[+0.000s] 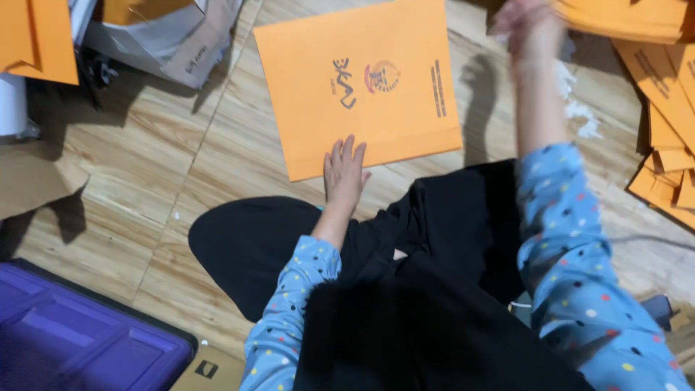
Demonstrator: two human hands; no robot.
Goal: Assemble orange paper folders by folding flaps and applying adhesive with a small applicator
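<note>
The left hand (344,170) lies flat, fingers spread, on the near edge of an orange envelope (358,83) on the wooden floor (137,181), likely pinning it in place; the right hand (532,25), blurred, reaches the envelope stack (630,18); its grip cannot be told.

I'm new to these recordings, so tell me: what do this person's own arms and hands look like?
Both arms wear light blue sleeves dotted with small multicoloured spots, pushed up to leave the forearms bare. The left hand and right hand are bare: no gloves; the right is blurred.
</note>
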